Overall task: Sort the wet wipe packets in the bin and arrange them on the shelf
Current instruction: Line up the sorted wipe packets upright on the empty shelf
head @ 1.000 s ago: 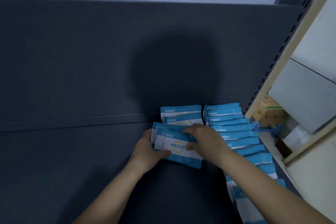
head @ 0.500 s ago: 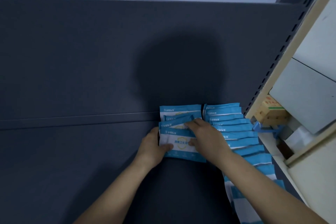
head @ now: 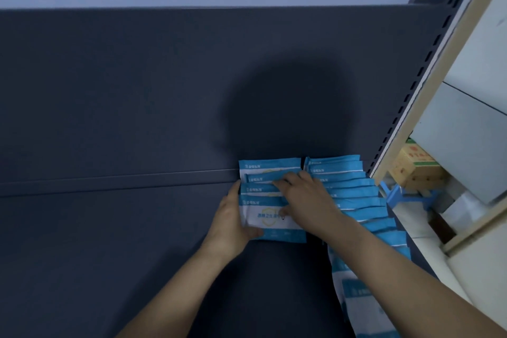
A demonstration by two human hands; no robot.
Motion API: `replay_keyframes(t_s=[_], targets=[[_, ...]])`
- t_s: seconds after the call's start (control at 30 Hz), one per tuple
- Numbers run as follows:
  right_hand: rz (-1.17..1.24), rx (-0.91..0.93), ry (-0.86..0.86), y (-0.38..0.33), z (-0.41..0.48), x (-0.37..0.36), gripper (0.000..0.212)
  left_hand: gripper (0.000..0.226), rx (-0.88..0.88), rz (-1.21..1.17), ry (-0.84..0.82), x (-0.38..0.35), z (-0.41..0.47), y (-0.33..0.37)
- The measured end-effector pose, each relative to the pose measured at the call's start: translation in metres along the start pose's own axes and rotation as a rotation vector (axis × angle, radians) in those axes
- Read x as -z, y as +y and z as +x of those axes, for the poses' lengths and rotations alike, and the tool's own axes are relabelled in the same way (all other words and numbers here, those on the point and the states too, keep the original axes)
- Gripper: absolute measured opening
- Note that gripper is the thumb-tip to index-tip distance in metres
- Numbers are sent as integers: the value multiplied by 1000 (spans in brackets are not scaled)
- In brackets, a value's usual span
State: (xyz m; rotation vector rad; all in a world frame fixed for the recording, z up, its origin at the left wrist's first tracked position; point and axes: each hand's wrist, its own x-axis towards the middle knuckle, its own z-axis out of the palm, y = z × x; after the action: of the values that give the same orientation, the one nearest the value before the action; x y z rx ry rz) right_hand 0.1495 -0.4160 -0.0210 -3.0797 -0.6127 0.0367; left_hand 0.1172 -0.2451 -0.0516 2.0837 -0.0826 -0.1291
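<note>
Two hands work side by side on one stack, not touching each other. The left hand (head: 233, 223) pinches the left edge of the front packet (head: 274, 221), thumb over its lower corner and fingers running up the side of the stack. The right hand (head: 304, 196) lies flat across the packets, its fingers spread on those behind and its thumb pressing the front one.

One dark grey shelf (head: 109, 255) carries everything, and one matching back panel (head: 137, 90) rises behind it. One pale-framed unit (head: 428, 96) stands at the right.

The wet wipe packets lie in two rows at the right end of the shelf, both starting against the back panel. The right row (head: 354, 192) is the longer: at least ten packets overlap like roof tiles and run toward the camera, and the right forearm hides part of it, so an exact count is not possible. The left row (head: 269, 169) shows four packets, counting the front one. Each packet is a flat rectangle, blue along its top and bottom bands, white in the middle, with a shield emblem and small print.

One cardboard carton (head: 411, 167) sits inside the pale unit, with one blue plastic piece (head: 397, 196) just below it.
</note>
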Motion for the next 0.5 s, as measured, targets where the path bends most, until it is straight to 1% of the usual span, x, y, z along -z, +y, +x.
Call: replay_keyframes(t_s=[0.07,0.13,0.23,0.37,0.5], targets=[[-20,-5,7,1,-2,0,65,93,0,56,15,-4,-3,-4],[-15,-10,8,2,-5,-1,62,96,40,115,9,-5,-8,-2],[-23,16,-7,4,-7,-2,61,92,62,166,22,-12,-10,-2],[22,58,-42,6,-8,-1,70,91,41,214,60,-17,-10,1],[-2,74,-16,5,-9,-4,68,89,24,270,99,-18,-15,3]])
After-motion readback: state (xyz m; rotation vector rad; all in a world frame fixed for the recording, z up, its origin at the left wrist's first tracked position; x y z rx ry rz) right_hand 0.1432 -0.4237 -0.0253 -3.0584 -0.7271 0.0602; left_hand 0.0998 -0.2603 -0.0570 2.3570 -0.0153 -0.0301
